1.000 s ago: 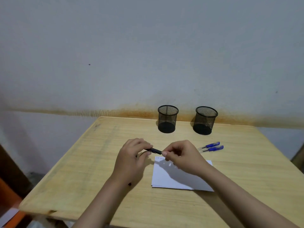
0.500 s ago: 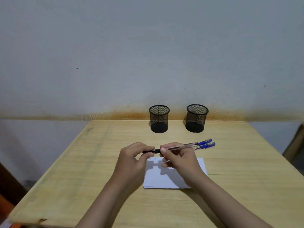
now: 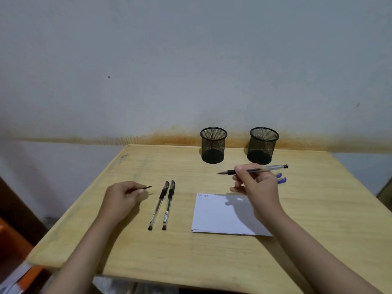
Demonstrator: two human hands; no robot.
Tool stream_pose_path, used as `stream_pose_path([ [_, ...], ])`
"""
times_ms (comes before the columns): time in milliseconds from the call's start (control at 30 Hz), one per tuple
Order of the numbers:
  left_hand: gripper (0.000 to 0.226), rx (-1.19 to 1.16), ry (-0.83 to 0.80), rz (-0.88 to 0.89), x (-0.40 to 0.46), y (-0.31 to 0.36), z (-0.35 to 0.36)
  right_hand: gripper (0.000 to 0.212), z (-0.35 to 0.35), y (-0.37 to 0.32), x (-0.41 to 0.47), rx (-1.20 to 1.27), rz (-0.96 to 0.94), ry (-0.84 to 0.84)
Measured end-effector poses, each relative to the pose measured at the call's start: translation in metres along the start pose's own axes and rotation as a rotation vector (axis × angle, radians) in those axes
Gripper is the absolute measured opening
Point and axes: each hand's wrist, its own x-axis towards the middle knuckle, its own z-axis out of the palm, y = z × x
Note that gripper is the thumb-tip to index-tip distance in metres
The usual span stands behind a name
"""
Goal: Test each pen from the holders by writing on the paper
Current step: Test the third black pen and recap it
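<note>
My right hand holds an uncapped black pen level above the table, tip pointing left, just above the far edge of the white paper. My left hand pinches the pen's black cap over the table's left part. Two capped black pens lie side by side between my left hand and the paper. Two blue-capped pens lie behind my right hand, mostly hidden. Small writing marks the paper's top left corner.
Two black mesh pen holders stand at the back of the wooden table, against a stained wall. An orange object sits on the floor at the lower left.
My hands have pulled apart: the cap came off into my left hand, which moved left, and my right hand carried the pen to the right. The view shifted, revealing two black pens.
</note>
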Motion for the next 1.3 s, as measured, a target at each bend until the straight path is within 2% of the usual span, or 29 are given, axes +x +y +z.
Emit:
stream_pose_path([
  [133,0.006,0.169,-0.022,0.065,0.005,-0.010,0.013,0.009,0.011,0.009,-0.009,0.030,0.066,-0.032],
  [300,0.015,0.311,-0.031,0.144,0.007,-0.023,0.017,0.012,0.009,0.016,-0.010,-0.009,0.082,-0.059],
  [467,0.026,0.301,-0.020,0.119,0.005,-0.015,0.022,0.004,0.003,0.021,-0.006,-0.089,0.052,-0.065],
  [567,0.024,0.194,0.013,0.207,-0.012,0.009,0.036,0.006,-0.001,0.024,0.000,-0.150,0.032,-0.034],
  [633,0.027,0.128,-0.045,0.286,-0.027,0.028,0.047,0.008,-0.002,0.027,0.006,-0.209,0.017,-0.029],
  [700,0.041,0.138,-0.163,0.351,-0.039,0.041,0.058,0.011,0.000,0.033,0.012,-0.264,0.007,-0.039],
  [933,0.059,0.280,-0.389,0.391,-0.056,0.045,0.091,0.015,0.016,0.049,0.030,-0.370,0.056,-0.174],
  [1067,0.062,0.339,-0.402,0.394,-0.059,0.040,0.096,0.016,0.024,0.056,0.036,-0.348,0.087,-0.219],
  [1133,0.062,0.358,-0.400,0.409,-0.061,0.041,0.098,0.022,0.026,0.060,0.035,-0.325,0.090,-0.185],
  [1300,0.059,0.383,-0.412,0.418,-0.066,0.042,0.101,0.022,0.024,0.068,0.033,-0.339,0.025,-0.058],
])
